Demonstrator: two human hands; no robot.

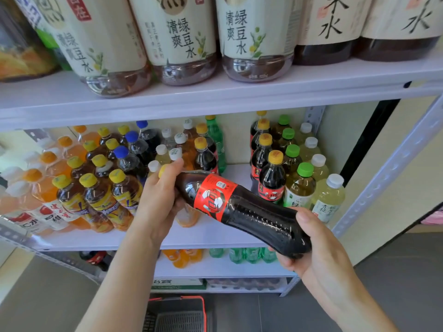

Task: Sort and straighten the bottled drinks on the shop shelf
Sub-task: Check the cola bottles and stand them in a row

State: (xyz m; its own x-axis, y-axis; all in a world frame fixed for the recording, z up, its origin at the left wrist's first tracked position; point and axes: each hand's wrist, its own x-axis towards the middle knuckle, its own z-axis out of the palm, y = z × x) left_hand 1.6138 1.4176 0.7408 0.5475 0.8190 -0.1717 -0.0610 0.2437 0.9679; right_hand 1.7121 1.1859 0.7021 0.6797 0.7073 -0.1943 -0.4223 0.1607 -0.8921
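Spanning the centre of the frame, a cola bottle (239,209) is held off the shelving by both hands, lying nearly flat with its neck toward the upper left and its base toward the lower right.

The left hand (160,197) grips the neck end. Its fingers are curled round the shoulder of the bottle, and the yellow cap (163,170) shows just above the knuckles. The right hand (311,250) grips the base, thumb laid on the upper side and fingers wrapped beneath.

The bottle sits in front of the middle shelf (211,236) and does not touch it. Its contents are dark. Its red label (213,195) carries a white roundel with characters too distorted to read.

Behind it at centre right, a column of matching cola bottles (272,178) stands upright. Beside that column to the right stand green-capped tea bottles (299,185), then white-capped pale bottles (328,197). To the left of the held bottle stand yellow-capped tea bottles (96,197), blue-capped bottles (127,159) and, at the left edge, orange drinks (36,188).

On the upper shelf (215,97), three large cream-labelled bottles (182,37) read 清绿爽豆水. In the upper right of the frame, dark bottles (330,27) show a large brushed 水; the character above it is cut off by the frame edge.

A red-rimmed basket (177,315) sits on the floor at bottom centre.
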